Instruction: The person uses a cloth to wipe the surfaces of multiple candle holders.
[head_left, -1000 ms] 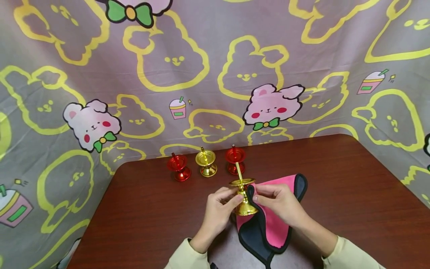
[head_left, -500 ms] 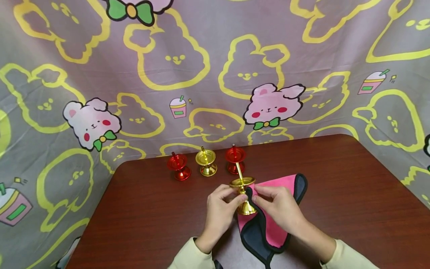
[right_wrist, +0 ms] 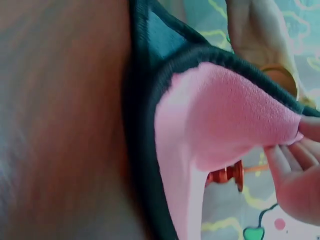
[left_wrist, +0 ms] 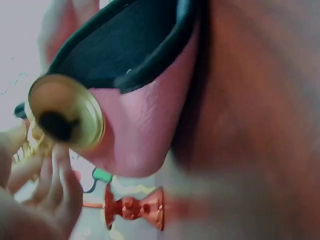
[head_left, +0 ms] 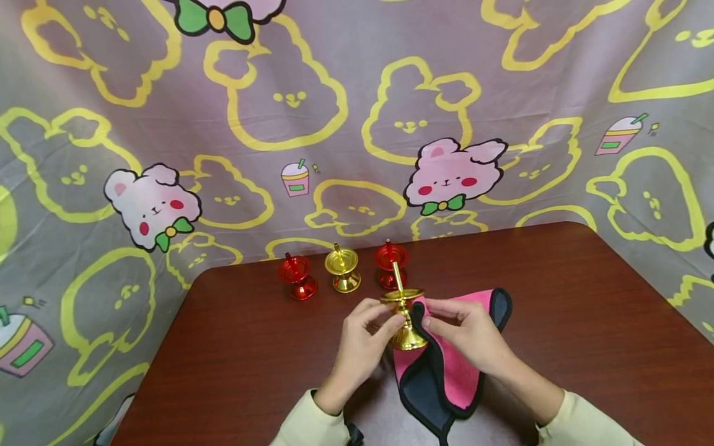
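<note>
In the head view my left hand (head_left: 357,341) grips the waist of a shiny gold candle holder (head_left: 409,341), thumb in front. It has a shallow dish, a flared base and a tall thin spike, and leans slightly. My right hand (head_left: 474,334) pinches a pink cloth (head_left: 460,378) with black edging and a dark reverse, its edge against the holder's stem. The left wrist view shows the hollow underside of the gold candle holder (left_wrist: 67,112) beside the cloth (left_wrist: 142,125). From the right wrist, thumb and fingers (right_wrist: 295,180) pinch the pink cloth (right_wrist: 225,110).
Along the back of the brown table (head_left: 240,359) stand a red candle holder (head_left: 301,287), a gold one (head_left: 343,279) and another red one (head_left: 392,257), partly covered by the held holder's spike. A patterned curtain (head_left: 357,124) hangs behind and at the sides.
The gold candle holder has risen slightly in the left hand. My right hand has shifted up a little with the cloth's edge; both grips stay.
</note>
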Tool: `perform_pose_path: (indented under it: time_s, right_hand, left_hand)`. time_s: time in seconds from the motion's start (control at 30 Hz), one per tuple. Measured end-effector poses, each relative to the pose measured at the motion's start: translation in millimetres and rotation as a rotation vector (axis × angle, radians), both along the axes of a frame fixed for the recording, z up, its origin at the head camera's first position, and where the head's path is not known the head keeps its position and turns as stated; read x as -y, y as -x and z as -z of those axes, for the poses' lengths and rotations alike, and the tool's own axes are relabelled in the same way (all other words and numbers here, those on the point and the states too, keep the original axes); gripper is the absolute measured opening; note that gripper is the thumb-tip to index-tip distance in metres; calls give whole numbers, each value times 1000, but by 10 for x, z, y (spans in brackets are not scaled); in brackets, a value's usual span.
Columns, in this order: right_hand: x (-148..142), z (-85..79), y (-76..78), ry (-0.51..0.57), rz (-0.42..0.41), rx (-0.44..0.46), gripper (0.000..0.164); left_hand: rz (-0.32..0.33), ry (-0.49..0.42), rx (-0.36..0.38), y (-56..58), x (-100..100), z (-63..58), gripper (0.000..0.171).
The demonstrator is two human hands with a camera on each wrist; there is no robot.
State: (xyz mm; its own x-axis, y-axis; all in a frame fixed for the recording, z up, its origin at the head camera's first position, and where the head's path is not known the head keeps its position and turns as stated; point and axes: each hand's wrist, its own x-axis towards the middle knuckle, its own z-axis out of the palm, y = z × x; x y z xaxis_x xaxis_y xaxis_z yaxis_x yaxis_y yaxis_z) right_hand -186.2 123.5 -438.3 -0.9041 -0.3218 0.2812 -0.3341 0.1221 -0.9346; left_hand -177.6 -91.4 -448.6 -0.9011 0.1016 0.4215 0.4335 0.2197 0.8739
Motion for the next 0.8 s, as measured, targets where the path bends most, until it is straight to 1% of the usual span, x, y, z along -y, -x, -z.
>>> perform_pose_path:
  time_s: [0.07, 0.13, 0.23, 0.3, 0.37, 0.43, 0.57, 0.63, 0.7, 0.8]
  right_hand:
    - [-58, 4, 53, 70, -63, 14, 38]
    - [-109, 20, 96, 122, -133, 12, 37]
    - [-159, 70, 126, 167, -210, 26, 35]
    - [-168, 114, 126, 181, -238, 47, 35]
    - [-161, 152, 118, 202, -248, 71, 35]
    - [-151, 183, 105, 225, -242, 93, 36]
    - [-134, 211, 90, 260, -237, 90, 36]
    - [-130, 209, 86, 264, -238, 83, 35]
    - [-127, 200, 81, 260, -236, 77, 35]
    - [-134, 197, 79, 260, -246, 68, 34]
  left_hand:
    - [93, -45, 18, 9, 47, -21, 22]
    - [172, -110, 47, 14, 85, -21, 24]
    - [250, -194, 99, 21, 110, 16, 26]
    - [288, -234, 132, 19, 111, 51, 29]
    - [307, -249, 160, 17, 106, 80, 31]
    - [318, -240, 182, 16, 100, 98, 33]
    - [322, -200, 220, 15, 89, 82, 36]
    - [328, -173, 232, 10, 88, 66, 35]
    - [328, -130, 212, 5, 89, 55, 34]
    - [315, -74, 162, -5, 93, 46, 32]
